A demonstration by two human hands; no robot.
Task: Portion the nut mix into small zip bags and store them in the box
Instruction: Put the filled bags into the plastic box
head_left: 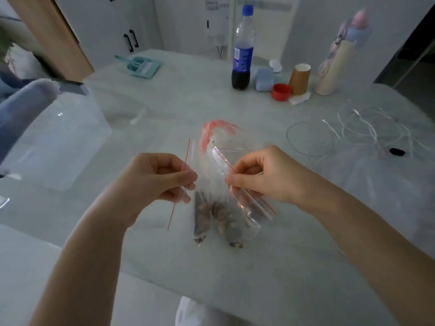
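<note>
My left hand (162, 180) pinches a small clear zip bag (181, 175) by its red-lined edge, held edge-on above the table. My right hand (259, 177) pinches another small clear zip bag (247, 208) near its red strip; that bag slants down to the right. Between and below my hands lies a larger clear bag of nut mix (216, 217) with a red top (214, 130); brown nuts show at its near end. The clear plastic box (58, 147) stands open at the left of the table.
At the back of the table stand a cola bottle (242, 55), a brown paper cup (299, 79), a red cap (281, 91), a pale tumbler (334, 69) and a teal dustpan (141, 65). White cables (367, 130) lie at the right. A chair back (21, 116) is at the left.
</note>
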